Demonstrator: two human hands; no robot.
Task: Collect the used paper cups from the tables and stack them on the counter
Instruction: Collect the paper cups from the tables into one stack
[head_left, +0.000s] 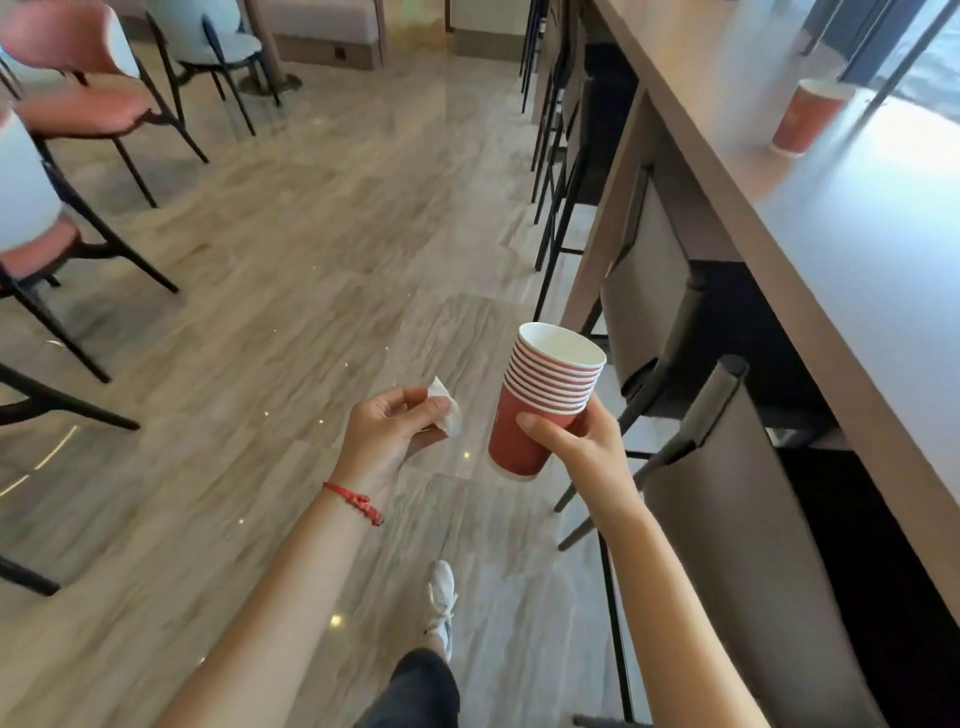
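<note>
Head view: right hand (576, 447) has its fingers wrapped round the nested red stack (540, 400); left hand (387, 431) pinches a tissue (447, 410); collecting seems underway; next, probably, the lone cup (808, 119) on the counter (857, 249), well ahead; no print legible.

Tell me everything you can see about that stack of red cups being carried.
The stack of cups is a nest of red paper cups with white insides and white rolled rims, the rims showing as tight stripes near the top. About nine rims are visible. The top cup looks empty. The stack tilts slightly and is held in the air above the floor by the right hand, thumb across the front of the outermost cup, fingers behind. Nothing else touches it.
</note>
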